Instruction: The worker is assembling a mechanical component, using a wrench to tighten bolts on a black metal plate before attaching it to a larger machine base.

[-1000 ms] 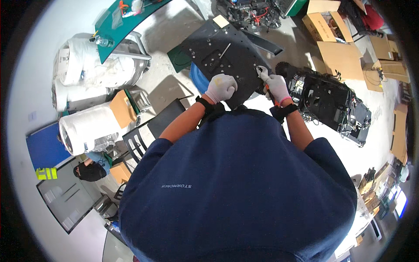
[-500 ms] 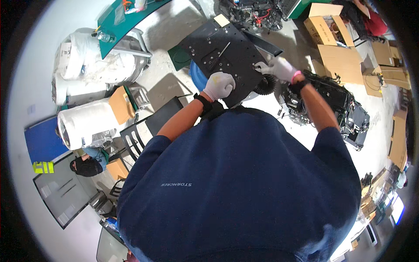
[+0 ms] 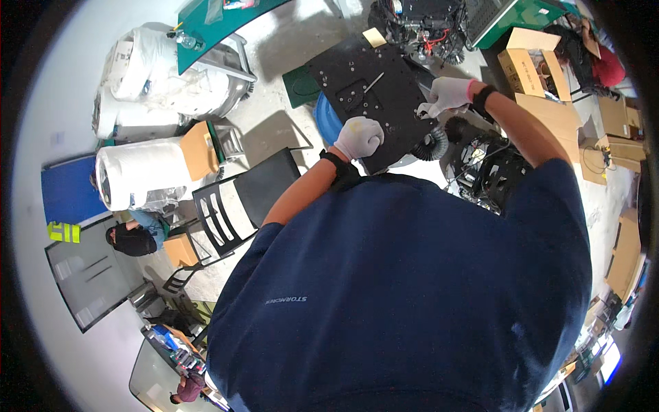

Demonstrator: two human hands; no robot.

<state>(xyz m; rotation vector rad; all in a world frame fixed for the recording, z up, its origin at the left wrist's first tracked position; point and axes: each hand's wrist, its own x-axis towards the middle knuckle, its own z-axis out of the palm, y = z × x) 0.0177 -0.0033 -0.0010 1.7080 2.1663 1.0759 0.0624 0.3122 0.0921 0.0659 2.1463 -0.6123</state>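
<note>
1. Navy-blue, soft-fabric top [image 3: 405, 275] on the person: small pale lettering crosses it, a printed mark by its look.
2. Flat black panel [image 3: 395, 93], dotted with holes and small bright fittings: it lies in front of the person, at an angle. Part of a rounded blue object [image 3: 327, 118] shows at its left edge, possibly under it as a support.
3. Open brown cardboard box [image 3: 525, 72] on the far right: dark print on its side is too small to make out.
4. Left hand [image 3: 358, 137], in a white glove: curled almost into a fist on the panel's near left part, probably to steady it. Whether anything is inside the fist, I cannot tell.
5. Right hand [image 3: 447, 96], also white-gloved: fingers bent and partly spread, tips at the panel's right edge, beside a small fitting, perhaps for close reach. I cannot tell whether they grip anything.
6. Round black bristle brush [image 3: 432, 144]: just beside the panel's right edge.
7. Thin silver rod [image 3: 374, 82]: lying on the panel, perhaps for easy reach.
8. Cream square slip [image 3: 374, 37]: at the panel's far corner, no writing legible.
</note>
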